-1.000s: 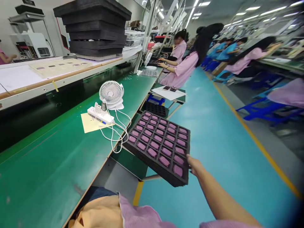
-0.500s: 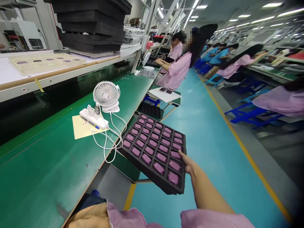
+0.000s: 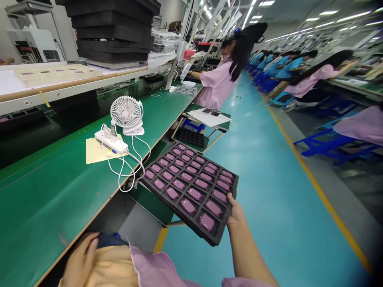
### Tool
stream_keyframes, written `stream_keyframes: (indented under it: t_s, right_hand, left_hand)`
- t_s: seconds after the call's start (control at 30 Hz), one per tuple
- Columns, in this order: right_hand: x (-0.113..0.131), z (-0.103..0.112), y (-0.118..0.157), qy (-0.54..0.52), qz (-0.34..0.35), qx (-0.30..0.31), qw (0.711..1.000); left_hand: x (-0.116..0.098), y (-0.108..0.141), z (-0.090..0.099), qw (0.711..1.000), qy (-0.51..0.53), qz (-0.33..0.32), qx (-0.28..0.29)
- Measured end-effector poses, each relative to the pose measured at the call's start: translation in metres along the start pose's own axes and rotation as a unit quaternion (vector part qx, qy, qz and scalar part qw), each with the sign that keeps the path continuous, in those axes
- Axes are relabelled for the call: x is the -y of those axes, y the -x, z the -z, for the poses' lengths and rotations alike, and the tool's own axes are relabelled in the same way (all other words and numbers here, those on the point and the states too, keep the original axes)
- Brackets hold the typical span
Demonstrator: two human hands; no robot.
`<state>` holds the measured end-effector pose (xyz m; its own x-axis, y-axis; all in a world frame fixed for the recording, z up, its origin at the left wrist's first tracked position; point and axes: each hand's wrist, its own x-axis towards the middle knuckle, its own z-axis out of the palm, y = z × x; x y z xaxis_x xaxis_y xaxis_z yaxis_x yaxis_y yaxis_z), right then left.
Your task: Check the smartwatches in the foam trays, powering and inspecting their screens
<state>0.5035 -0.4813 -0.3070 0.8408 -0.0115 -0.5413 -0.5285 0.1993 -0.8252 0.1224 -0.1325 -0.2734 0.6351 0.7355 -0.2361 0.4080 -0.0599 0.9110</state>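
Observation:
My right hand grips the right edge of a black foam tray, thumb on top and the other fingers hidden beneath. Rows of compartments fill the tray, each visible one bearing a shiny purple rounded piece. It is held out over the aisle beside the green bench, slightly tilted, its far left corner close to the bench edge. At the lower left, my left hand is near my lap and the bench edge, fingers stretched out, with nothing seen in it.
On the green bench stand a white fan and a power strip with loose cables near the tray. A small side table has a black tray below. Black foam trays are stacked on the shelf. A co-worker sits ahead.
My left hand has come into view at the lower left. The tray in my right hand has swung slightly left and its tilt has changed. The nearest co-worker has shifted posture.

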Motion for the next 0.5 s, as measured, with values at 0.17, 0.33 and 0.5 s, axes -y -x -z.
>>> stream_keyframes:
  t_s: [0.17,0.33,0.5]
  right_hand:
    - [-0.02,0.035,0.038,0.0,-0.036,0.01,0.999]
    - [-0.033,0.075,0.057,-0.024,-0.162,-0.012,0.986]
    - [-0.012,0.074,0.07,0.095,-0.121,0.001,0.988]
  left_hand:
    - [-0.011,-0.078,-0.085,0.951,0.165,0.19,0.178]
    - [-0.015,-0.108,-0.155,0.917,0.198,0.248,0.244]
    - [-0.039,-0.079,-0.189,0.878,0.254,0.181,0.362]
